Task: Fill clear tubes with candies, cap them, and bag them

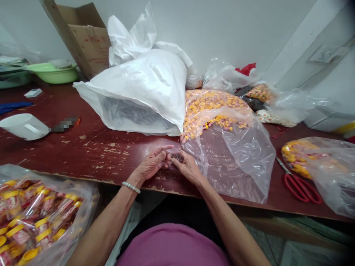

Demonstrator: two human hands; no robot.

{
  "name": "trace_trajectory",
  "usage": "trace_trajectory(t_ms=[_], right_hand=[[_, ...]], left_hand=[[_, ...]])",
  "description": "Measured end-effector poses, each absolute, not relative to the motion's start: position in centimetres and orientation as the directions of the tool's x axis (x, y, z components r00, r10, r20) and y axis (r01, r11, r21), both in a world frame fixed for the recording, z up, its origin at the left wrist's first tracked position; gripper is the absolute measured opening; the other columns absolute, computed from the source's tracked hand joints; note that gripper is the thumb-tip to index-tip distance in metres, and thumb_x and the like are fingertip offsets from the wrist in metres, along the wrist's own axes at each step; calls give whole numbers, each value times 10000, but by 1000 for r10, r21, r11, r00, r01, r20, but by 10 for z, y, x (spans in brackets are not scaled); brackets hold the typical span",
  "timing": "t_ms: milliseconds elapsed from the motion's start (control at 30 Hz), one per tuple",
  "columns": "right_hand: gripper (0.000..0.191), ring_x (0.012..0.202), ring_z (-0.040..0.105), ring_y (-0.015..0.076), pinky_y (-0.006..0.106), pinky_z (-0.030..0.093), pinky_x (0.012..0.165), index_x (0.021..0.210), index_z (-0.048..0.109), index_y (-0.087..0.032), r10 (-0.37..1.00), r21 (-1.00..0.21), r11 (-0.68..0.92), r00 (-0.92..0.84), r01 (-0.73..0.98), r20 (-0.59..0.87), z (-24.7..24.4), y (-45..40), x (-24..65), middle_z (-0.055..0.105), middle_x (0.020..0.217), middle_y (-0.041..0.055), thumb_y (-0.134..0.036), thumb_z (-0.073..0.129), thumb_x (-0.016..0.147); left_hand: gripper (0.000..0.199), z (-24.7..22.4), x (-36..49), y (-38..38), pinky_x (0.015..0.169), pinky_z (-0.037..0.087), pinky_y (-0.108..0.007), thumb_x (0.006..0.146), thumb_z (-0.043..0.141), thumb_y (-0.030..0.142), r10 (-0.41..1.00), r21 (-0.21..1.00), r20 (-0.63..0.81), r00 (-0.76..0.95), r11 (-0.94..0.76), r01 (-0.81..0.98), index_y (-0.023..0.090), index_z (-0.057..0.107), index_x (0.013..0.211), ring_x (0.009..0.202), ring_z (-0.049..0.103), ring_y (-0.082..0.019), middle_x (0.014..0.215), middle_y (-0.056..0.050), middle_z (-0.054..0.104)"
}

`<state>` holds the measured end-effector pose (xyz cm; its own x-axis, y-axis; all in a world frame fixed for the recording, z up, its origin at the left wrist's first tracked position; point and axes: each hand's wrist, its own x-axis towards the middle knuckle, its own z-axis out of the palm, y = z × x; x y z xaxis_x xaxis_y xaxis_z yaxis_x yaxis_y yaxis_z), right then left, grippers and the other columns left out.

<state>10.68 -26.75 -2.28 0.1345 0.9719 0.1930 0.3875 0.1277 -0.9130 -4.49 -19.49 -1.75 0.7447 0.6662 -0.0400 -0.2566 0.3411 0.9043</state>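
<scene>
My left hand (152,162), with a beaded bracelet (131,187) at the wrist, is raised just over the table's front part. Its thumb and fingers close around a small clear plastic piece (169,156), whose shape is mostly hidden. Facing it, my right hand (187,167) pinches at the same piece with thumb and bent fingers. Beyond both hands, a white sack (149,81) lies with its mouth towards me, showing many clear plastic tubes (133,112). To the right, a clear bag (238,159) spreads open, with yellow caps (216,103) and pinkish-red pieces heaped in its far part.
At lower left stands a bag of yellow-capped tubes (41,221). A white scoop (24,126) lies at left, near a green basin (55,73) and a cardboard box (91,48). Red-handled scissors (301,188) lie beside another bag (327,166) at right.
</scene>
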Motion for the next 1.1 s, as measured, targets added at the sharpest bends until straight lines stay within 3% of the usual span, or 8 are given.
trace_trajectory(t_ms=[167, 267, 367, 467, 667, 767, 900, 1100], right_hand=[[296, 975, 582, 184, 328, 448, 874, 1054, 589, -179, 976, -927, 190, 39, 322, 213, -21, -269, 105, 642, 1024, 47, -382, 545, 843], [626, 1145, 507, 210, 375, 401, 979, 1316, 377, -193, 972, -918, 157, 108, 364, 208, -29, -266, 102, 511, 1263, 103, -300, 629, 753], [988, 1263, 393, 260, 433, 343, 1040, 1425, 120, -146, 971, -877, 113, 135, 466, 197, -35, -265, 97, 336, 1384, 186, -288, 707, 643], [1062, 1307, 308, 302, 493, 284, 1068, 1433, 113, -148, 979, -791, 135, 41, 597, 197, -32, -261, 94, 280, 1407, 191, -307, 743, 593], [825, 1244, 391, 252, 399, 346, 1039, 1355, 351, -131, 958, -630, 275, -153, 726, 242, -4, -201, 100, 417, 1337, 144, -240, 730, 630], [540, 1186, 457, 207, 324, 372, 1003, 1274, 467, -120, 969, -521, 135, -2, 843, 248, 4, -150, 101, 512, 1260, 127, -82, 555, 742], [333, 1091, 535, 275, 396, 395, 935, 1129, 578, -52, 950, -447, -39, 172, 894, 261, 1, -99, 100, 591, 1103, 215, -80, 447, 824], [200, 899, 622, 275, 374, 452, 801, 905, 658, -110, 944, -399, -135, 240, 907, 227, -6, -82, 97, 655, 866, 188, -73, 496, 794]], left_hand=[[327, -11, -37, -201, 842, 460, -268, 694, 730, 226, 695, 986, 55, 717, 74, -147, 167, 682, 1012, 951, 606, -184, 1021, -67, 669], [266, -4, -34, -207, 907, 429, -263, 710, 706, 223, 698, 995, 94, 710, -38, -94, 184, 700, 972, 1053, 578, -200, 1076, -66, 655], [290, -4, -34, -210, 834, 458, -252, 667, 736, 210, 710, 996, 31, 703, 41, -85, 179, 693, 952, 902, 620, -168, 946, -47, 686], [334, -9, -36, -208, 729, 484, -250, 533, 806, 150, 794, 985, -31, 607, 127, -116, 149, 684, 844, 746, 629, -148, 804, -24, 691], [268, -12, -59, -176, 577, 530, -283, 543, 761, 139, 919, 816, -207, 336, 352, -459, 163, 615, 766, 584, 653, -158, 631, 35, 648], [231, -13, -74, -158, 570, 548, -279, 570, 728, 136, 907, 706, -291, 304, 419, -572, 169, 588, 752, 641, 679, -175, 638, 30, 647], [211, -16, -80, -149, 432, 473, -199, 622, 712, 181, 895, 669, -338, 290, 445, -595, 170, 581, 786, 587, 647, -137, 718, -3, 663], [499, -21, -75, -148, 526, 501, -232, 517, 772, 116, 894, 707, -308, 326, 444, -550, 195, 585, 973, 572, 604, -100, 733, 44, 612]])
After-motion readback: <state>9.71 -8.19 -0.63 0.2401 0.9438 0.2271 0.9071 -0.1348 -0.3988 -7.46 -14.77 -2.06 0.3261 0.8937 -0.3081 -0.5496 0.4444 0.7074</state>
